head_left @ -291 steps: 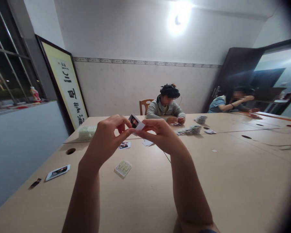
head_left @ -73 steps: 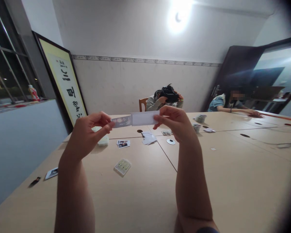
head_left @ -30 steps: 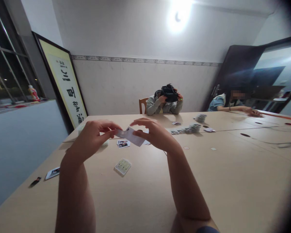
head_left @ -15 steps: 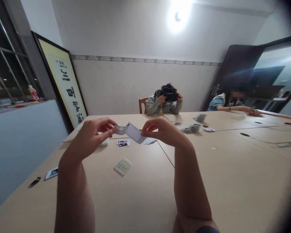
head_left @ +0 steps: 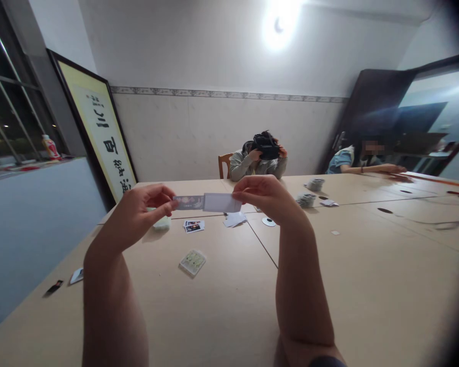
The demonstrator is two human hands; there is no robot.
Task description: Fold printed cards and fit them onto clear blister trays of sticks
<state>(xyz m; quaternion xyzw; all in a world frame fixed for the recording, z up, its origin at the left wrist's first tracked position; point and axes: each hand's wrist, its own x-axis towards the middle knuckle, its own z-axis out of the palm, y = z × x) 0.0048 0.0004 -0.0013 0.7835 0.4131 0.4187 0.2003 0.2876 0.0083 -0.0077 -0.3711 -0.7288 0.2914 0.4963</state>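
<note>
Between my hands, above the table, a dark printed card (head_left: 189, 203) and a white card-sized piece (head_left: 222, 202) meet end to end in a nearly level line. My left hand (head_left: 145, 211) pinches the outer end of the printed card between thumb and fingers. At the other side, my right hand (head_left: 263, 198) is closed on the right end of the white piece. Whether the two overlap or one sits inside the other, I cannot tell. Below them on the table lie small printed cards (head_left: 194, 226), white cards (head_left: 235, 219) and a clear box (head_left: 193, 262) with pale green contents.
Another container (head_left: 161, 223) stands behind my left hand. Stacks of cards (head_left: 306, 200) are on the right, near a round white disc (head_left: 268, 221). Across the table (head_left: 348, 285) a person (head_left: 239, 165) holds a black headset; another person (head_left: 340, 162) sits at the right.
The white piece has turned from tilted to level, and the printed card has straightened from a curve. My hands have moved slightly apart.
</note>
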